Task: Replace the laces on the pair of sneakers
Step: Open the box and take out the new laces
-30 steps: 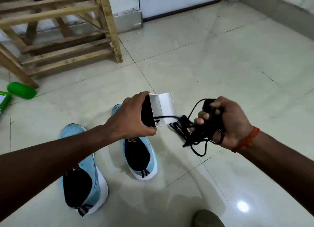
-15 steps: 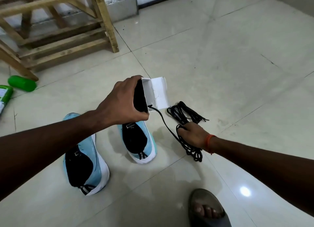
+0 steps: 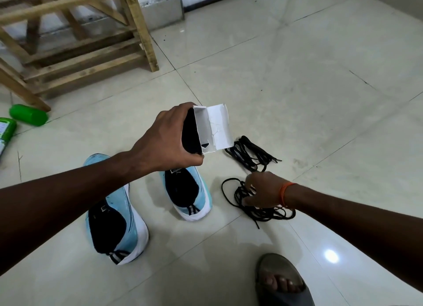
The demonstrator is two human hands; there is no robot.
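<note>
— What is being shown?

— A small black cardboard box with a white inside (image 3: 211,128) is being gripped by the left hand (image 3: 164,141), fingers curled round it, above a pair of light-blue knit sneakers (image 3: 120,205) on the pale tiled floor (image 3: 297,88).

— And the laces?

— A loose tangle of black laces (image 3: 258,213) is being touched on the floor by the right hand (image 3: 263,190). Whether its fingers are pinching cannot be told. A tidier black lace bundle (image 3: 249,152) is lying just beyond. Unpacking is judged the step in hand. Next, one lace end is needing to be singled out for threading.
</note>
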